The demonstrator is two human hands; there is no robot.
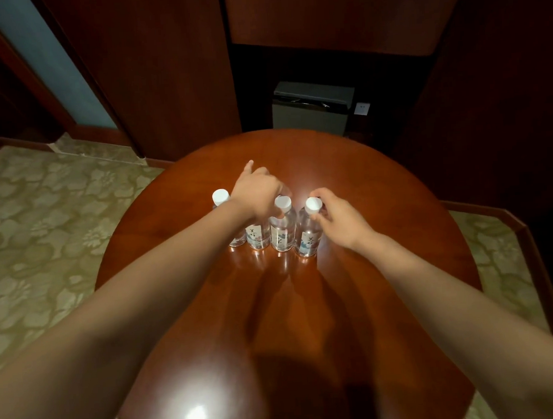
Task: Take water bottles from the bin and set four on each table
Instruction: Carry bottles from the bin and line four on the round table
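Observation:
Several clear water bottles with white caps stand upright in a row on a round wooden table [381,203]. My left hand [256,191] covers the top of the second bottle [257,238] and its fingers curl round it. The leftmost bottle [221,198] stands free beside that hand. A third bottle [283,228] stands between my hands. My right hand [340,216] pinches the neck of the rightmost bottle [309,236] just under its cap. No bin for the bottles is in view.
A grey box-like unit [311,108] sits in a dark niche behind the table. Dark wood panels [163,70] rise at the back. Patterned green carpet [37,240] lies to the left and right of the table.

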